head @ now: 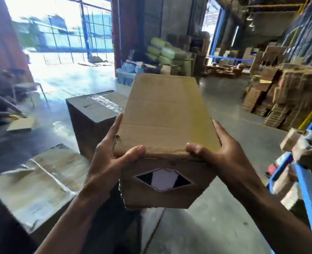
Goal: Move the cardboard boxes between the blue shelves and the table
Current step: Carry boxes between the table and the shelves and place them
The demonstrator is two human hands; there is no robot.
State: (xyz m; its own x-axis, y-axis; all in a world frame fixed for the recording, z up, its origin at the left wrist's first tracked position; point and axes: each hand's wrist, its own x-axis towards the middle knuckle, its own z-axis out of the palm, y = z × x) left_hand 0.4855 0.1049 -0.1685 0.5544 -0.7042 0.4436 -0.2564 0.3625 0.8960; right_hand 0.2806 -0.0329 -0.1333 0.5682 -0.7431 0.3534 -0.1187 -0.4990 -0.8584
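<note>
I have the box (167, 114) up off everything, carried in front of me at mid-frame, long side running away from me. My left hand (111, 158) is clamped on the near left corner, thumb hooked over the top edge and fingers wrapped down the left side. My right hand (223, 156) mirrors it on the near right corner, thumb on top, palm against the right side. Both hands are closed on the box; neither is underneath it, as far as I can see.

That is my first worry. The grip is all at the near end, so the far end hangs out unsupported, and if the load is heavy the box could tip away from me or slide down through my palms. The top edge under my thumbs is crumpled and the near left corner is torn, so the cardboard may give where I squeeze it. The near face has a diamond label (163, 179).

The blue shelves (306, 195) stand at the right edge, just beside my right forearm, and a swing to the right could catch the frame. A dark carton (93, 114) sits on the floor to the left beyond my left hand, and a pale flattened one (36, 182) lies nearer on the left; the carried box hides the floor just ahead, so I could trip there. I cannot make out a table.
</note>
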